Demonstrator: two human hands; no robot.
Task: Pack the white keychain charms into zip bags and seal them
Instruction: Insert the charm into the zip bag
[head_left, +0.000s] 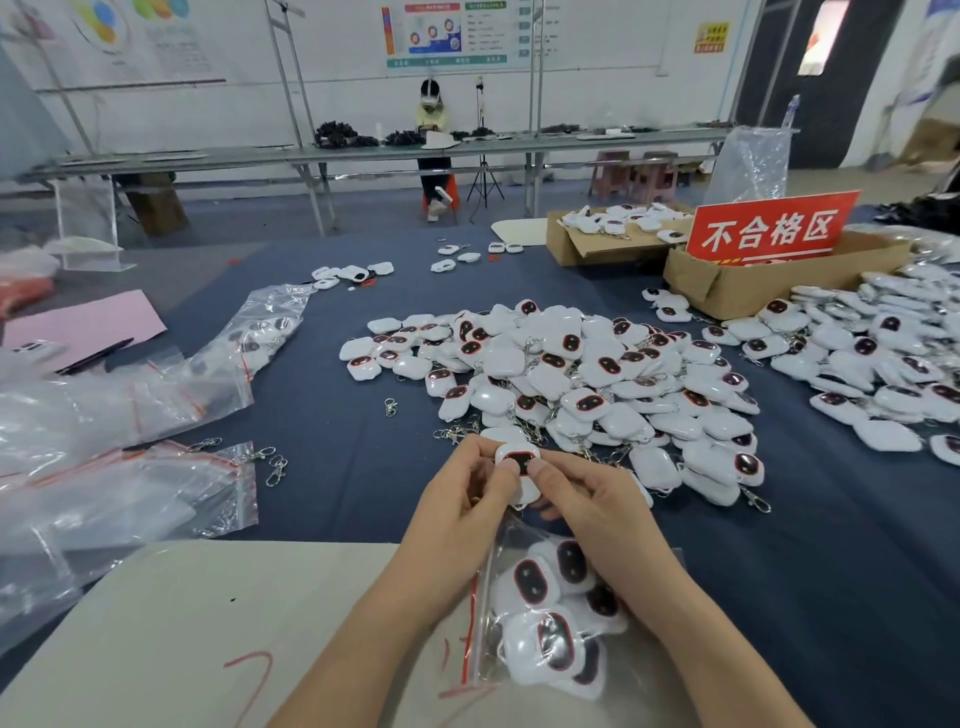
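1. Hands: the left hand (467, 501) and right hand (589, 506) meet at lower centre of the frame. Both pinch one white charm (516, 461) between thumb and forefinger, dark oval face up. The fingers are curled and close together. I cannot tell whether the right palm also touches the bag beneath it.
2. Zip bag (550, 618): it lies directly below the hands in the frame, where the pale board (182, 623) meets the blue cloth (332, 415). It is part filled, and several charms show through the film.
3. Key relation: the held charm sits just above the bag's upper end. The bag's long axis runs roughly up-down in the frame. The red zip strip (471, 623) follows the bag's left edge, so the mouth appears to face frame left, beside the left forearm.
4. Judgement: the left hand is nearer the mouth. The charm would need to go down and left, then enter sideways towards frame right.
5. Whether the mouth is open or pressed shut cannot be told.
6. Supply: the loose pile (571, 374) is at centre, just above the hands. The empty bags (156, 493) are at left, well apart.
7. Judgement: this bag is mid-fill and not yet sealed.
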